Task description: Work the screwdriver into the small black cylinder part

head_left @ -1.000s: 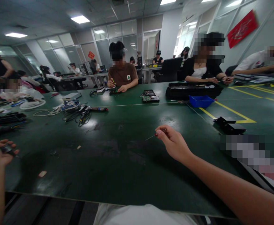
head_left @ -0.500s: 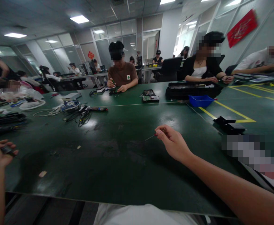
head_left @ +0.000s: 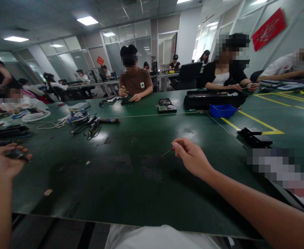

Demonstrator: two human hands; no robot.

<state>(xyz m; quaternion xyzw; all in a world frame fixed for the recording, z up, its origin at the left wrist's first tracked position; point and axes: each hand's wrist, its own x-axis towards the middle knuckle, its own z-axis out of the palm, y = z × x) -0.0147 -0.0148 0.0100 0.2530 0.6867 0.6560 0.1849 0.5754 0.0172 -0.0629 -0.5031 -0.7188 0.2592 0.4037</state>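
Note:
My right hand (head_left: 187, 154) is closed around a screwdriver (head_left: 167, 152) above the green table (head_left: 131, 200). Its thin metal shaft points left and down, with a bit of red near my fingertips; most of the handle is hidden in my fingers. At the left edge of the view, my left hand (head_left: 5, 166) is curled around a small dark object (head_left: 15, 154) with a short dark end sticking out to the right. Its kind cannot be made out. Both hands are apart from each other.
Beyond lie a bundle of cables (head_left: 88, 128), an opened circuit-board device (head_left: 167, 105), a blue tray (head_left: 223, 110), a long black casing (head_left: 214, 99) and black parts (head_left: 256, 138). Small scraps (head_left: 48, 192) lie on the near left. Co-workers sit across the table.
My left hand has moved right and slightly up with the dark object, showing more of it. My right hand and the screwdriver stay nearly still.

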